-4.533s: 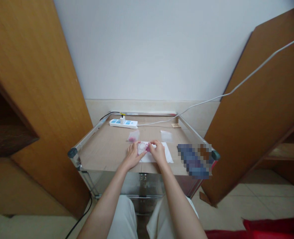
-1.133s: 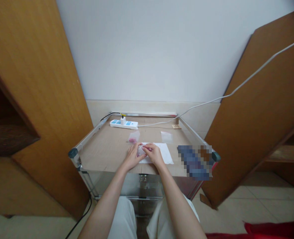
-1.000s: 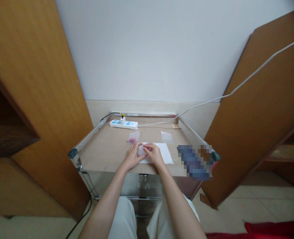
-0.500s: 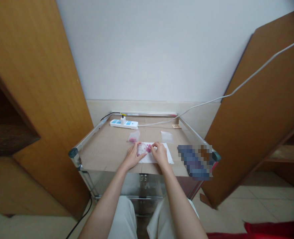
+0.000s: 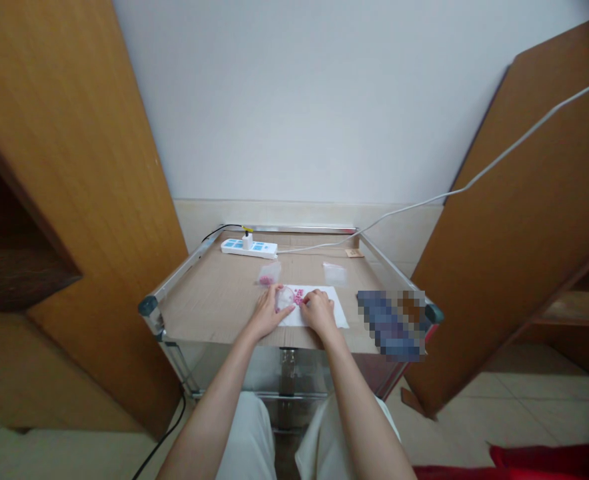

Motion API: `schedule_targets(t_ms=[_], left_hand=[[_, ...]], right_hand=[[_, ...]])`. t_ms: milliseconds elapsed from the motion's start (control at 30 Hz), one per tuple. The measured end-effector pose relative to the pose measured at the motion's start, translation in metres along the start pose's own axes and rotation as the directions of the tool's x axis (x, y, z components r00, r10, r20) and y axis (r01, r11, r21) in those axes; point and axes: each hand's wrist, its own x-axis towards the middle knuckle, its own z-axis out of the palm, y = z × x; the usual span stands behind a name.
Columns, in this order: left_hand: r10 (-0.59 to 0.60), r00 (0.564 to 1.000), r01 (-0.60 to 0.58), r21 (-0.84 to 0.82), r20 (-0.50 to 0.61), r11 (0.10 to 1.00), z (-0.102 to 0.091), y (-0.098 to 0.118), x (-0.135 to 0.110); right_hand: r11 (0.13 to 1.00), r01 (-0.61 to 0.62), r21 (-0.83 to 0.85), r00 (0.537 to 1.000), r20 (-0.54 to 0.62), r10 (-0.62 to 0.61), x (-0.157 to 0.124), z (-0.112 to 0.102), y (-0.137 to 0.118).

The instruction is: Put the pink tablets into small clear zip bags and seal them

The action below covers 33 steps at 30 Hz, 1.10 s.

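As the cardboard-topped table (image 5: 199, 307) spreads before you, a white sheet (image 5: 338, 311) lies near its front edge. On it, your left hand (image 5: 265, 312) holds a clear round piece (image 5: 285, 297) between thumb and fingers; your right hand (image 5: 318, 310) curls at small pink beads (image 5: 298, 295) just beside — whether pinching one, I cannot tell.

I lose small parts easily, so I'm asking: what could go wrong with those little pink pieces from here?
The loose pink pieces lie on the white paper close to the right hand, so a careless brush might scatter them. A bump from the left hand could shift the small round clear object beside them. Also, a tug on the white cable might drag the power strip across the table.
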Motion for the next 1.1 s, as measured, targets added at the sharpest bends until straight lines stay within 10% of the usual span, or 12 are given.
schedule_targets(t_ms=[333, 767, 1100], left_hand=[[0.007, 1.000, -0.007, -0.004, 0.009, 1.000, 0.000, 0.000, 0.000], [0.041, 0.999, -0.042, 0.013, 0.027, 0.999, 0.000, -0.002, 0.000], [0.039, 0.999, -0.039, 0.018, 0.014, 0.999, -0.001, 0.000, 0.000]], right_hand=[[0.927, 0.156, 0.341, 0.957, -0.284, -0.056, 0.003, -0.002, -0.011], [0.793, 0.245, 0.557, 0.963, -0.231, -0.135, 0.008, 0.010, -0.015], [0.987, -0.048, 0.156, 0.989, -0.132, 0.069, 0.005, 0.003, -0.001]])
